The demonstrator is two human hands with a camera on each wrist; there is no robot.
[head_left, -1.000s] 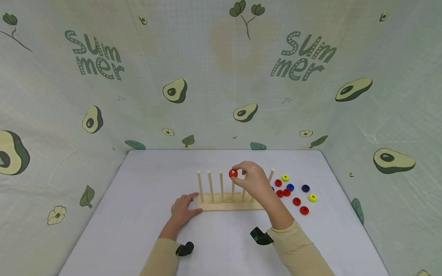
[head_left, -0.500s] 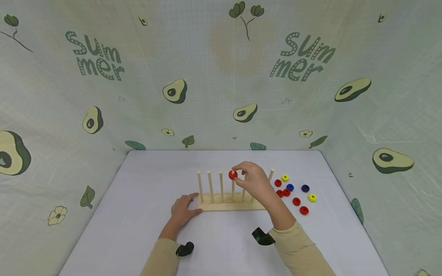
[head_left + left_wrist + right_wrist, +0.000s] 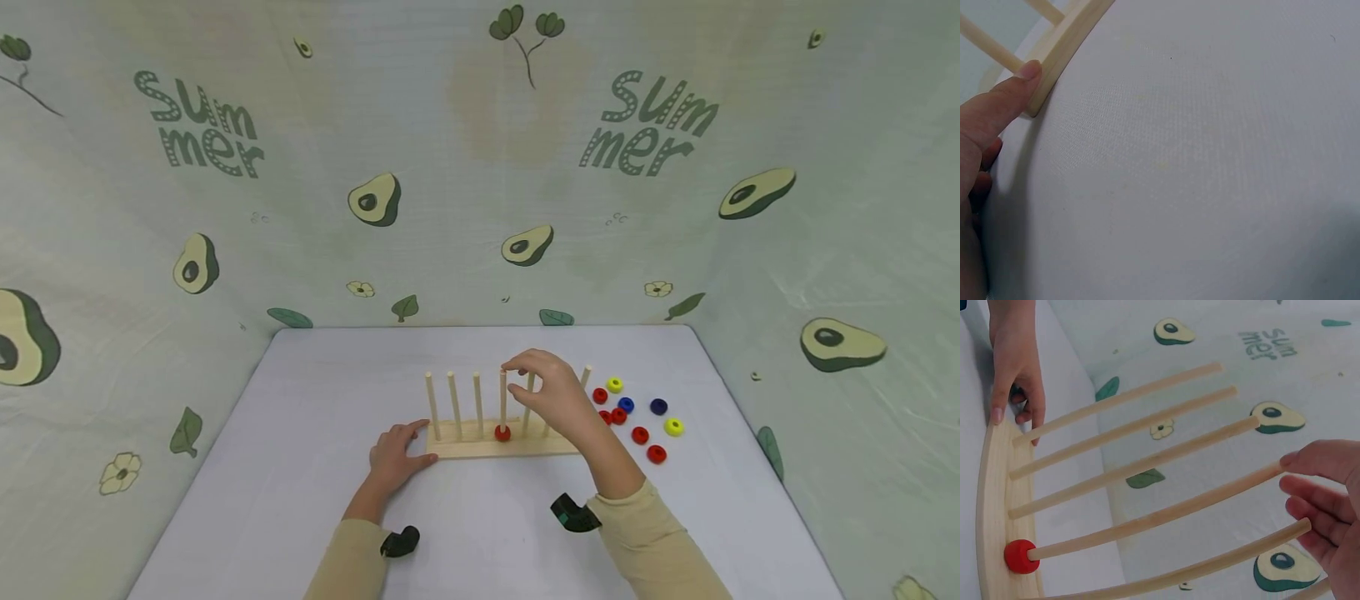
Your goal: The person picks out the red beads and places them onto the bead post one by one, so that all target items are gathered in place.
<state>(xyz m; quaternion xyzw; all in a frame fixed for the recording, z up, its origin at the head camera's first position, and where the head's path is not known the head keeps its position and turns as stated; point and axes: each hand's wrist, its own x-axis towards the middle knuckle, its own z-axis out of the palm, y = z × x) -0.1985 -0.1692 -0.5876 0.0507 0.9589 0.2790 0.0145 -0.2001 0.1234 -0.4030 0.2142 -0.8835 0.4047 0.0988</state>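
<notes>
A wooden peg stand [image 3: 480,450] with several upright pegs lies across the middle of the table. My left hand [image 3: 393,457] holds its left end, thumb at the front and fingers at the back; in the left wrist view the thumb [image 3: 1030,70] lies against the base. One red bead [image 3: 1021,556] sits at the foot of the fourth peg from the left, on the base. My right hand [image 3: 553,396] is at the top of that peg, thumb and fingers apart with no bead between them. One fingertip is at the peg's tip in the right wrist view.
Right of the stand lie loose beads: several red beads [image 3: 640,435], yellow beads [image 3: 673,427], a blue bead [image 3: 626,405] and a dark blue bead [image 3: 658,407]. The right forearm hides part of the stand's right end. A printed cloth [image 3: 450,275] hangs behind the table.
My right hand has let go of the red bead, which has dropped from the peg's top to its foot. The left hand keeps its place on the stand.
</notes>
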